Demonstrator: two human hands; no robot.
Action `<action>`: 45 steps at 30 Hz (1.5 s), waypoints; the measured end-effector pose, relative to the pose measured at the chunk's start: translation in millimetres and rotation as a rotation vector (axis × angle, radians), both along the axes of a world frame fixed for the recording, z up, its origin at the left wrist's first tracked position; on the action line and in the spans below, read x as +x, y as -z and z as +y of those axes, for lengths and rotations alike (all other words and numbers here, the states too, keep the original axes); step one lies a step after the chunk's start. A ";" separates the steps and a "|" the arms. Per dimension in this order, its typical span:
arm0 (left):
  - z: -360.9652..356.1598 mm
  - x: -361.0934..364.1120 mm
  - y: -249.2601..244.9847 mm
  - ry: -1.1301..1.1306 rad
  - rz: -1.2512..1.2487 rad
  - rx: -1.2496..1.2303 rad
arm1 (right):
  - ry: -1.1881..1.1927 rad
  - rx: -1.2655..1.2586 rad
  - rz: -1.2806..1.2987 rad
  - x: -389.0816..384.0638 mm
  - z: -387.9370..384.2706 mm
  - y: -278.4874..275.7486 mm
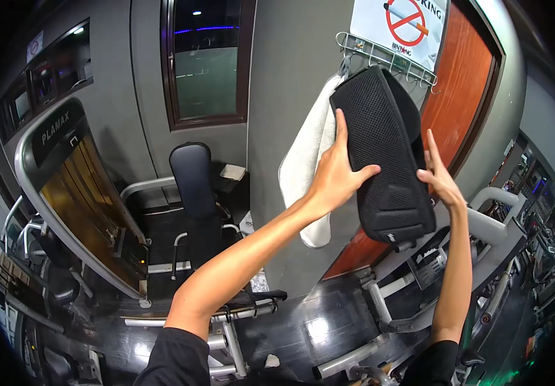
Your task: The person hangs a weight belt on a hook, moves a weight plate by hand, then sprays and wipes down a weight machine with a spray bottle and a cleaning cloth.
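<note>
A black mesh lifting belt, folded over into a long padded shape, hangs tilted by the hooks on the wall. My left hand grips its left edge, thumb across the mesh front and index finger pointing up along the side. On the opposite edge, my right hand holds it with the thumb at the border and the index finger stretched upward. A white towel hangs behind the belt, partly covered by it and my left hand. The belt's top overlaps the wire hook rack.
A no-smoking sign is above the rack, beside an orange-brown door. To the left stand a weight machine and a padded black seat back. Grey machine frames stand at right; a bench frame lies below.
</note>
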State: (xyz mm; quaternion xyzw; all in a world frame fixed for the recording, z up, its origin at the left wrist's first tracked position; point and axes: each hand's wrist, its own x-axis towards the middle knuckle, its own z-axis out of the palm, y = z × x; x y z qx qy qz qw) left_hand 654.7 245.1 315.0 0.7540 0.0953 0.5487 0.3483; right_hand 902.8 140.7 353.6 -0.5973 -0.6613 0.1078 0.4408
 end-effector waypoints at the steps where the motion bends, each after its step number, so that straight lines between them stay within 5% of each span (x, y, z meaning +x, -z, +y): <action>1: 2.7 -2.2 0.7 0.029 0.024 -0.038 | 0.019 -0.025 -0.032 1.5 6.1 3.6; 8: 30.6 8.0 18.4 -0.291 0.089 0.285 | 0.162 0.064 -0.132 3.6 37.7 36.2; 16: 32.0 8.5 11.0 -0.325 0.329 0.153 | 0.203 0.197 -0.098 -4.2 64.9 61.2; 21: 27.9 -0.7 15.5 -0.293 0.235 0.231 | 0.294 0.343 -0.323 -5.7 58.2 77.3; 26: 11.3 -25.2 10.7 -0.064 0.261 0.025 | 0.409 0.508 -0.196 -58.9 16.0 75.0; 32: -3.4 -60.0 25.4 0.000 0.217 0.053 | 0.650 0.834 -0.591 -119.2 -15.2 75.9; 37: -15.8 -126.8 49.3 -0.073 0.148 -0.066 | 0.582 0.865 -0.819 -160.1 -22.5 96.0; 45: -42.8 -268.0 119.0 -0.340 0.043 -0.338 | 0.131 0.780 -0.664 -230.1 -19.7 157.2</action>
